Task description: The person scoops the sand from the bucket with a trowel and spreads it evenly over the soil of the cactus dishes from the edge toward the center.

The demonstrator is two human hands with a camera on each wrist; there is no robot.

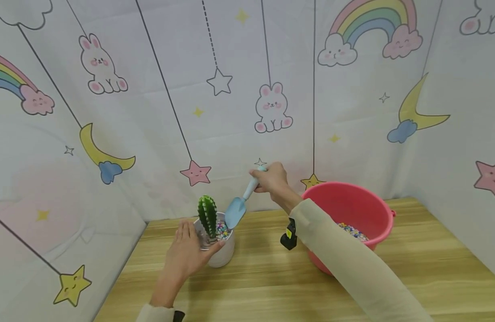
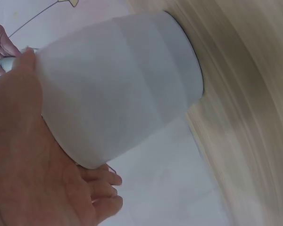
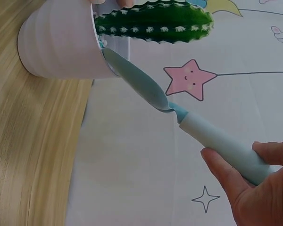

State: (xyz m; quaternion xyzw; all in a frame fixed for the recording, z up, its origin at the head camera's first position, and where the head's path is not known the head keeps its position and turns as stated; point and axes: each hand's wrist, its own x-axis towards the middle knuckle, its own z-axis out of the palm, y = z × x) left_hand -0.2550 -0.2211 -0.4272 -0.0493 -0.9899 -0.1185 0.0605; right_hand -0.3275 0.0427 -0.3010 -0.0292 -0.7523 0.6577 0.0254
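My right hand [image 1: 272,177] grips the handle of a light blue toy trowel [image 1: 236,212]. The trowel's blade slants down, its tip at the rim of a white flower pot [image 1: 224,256]. Inside this pot a green cactus [image 1: 207,215] stands upright, with small multicoloured beads [image 1: 222,230] around it. My left hand [image 1: 188,252] holds the pot at its near left side, thumb along the front rim and fingers at the left. The left wrist view shows that palm against the pot wall [image 2: 118,84]. In the right wrist view, the blade [image 3: 139,82] hides part of the pot's opening.
A pink bucket [image 1: 382,219] stands on the right of the wooden table [image 1: 255,286], with more multicoloured beads [image 1: 353,232] inside. My right forearm crosses in front of it. A printed cloth backdrop [image 1: 239,147] rises behind the table and along both sides.
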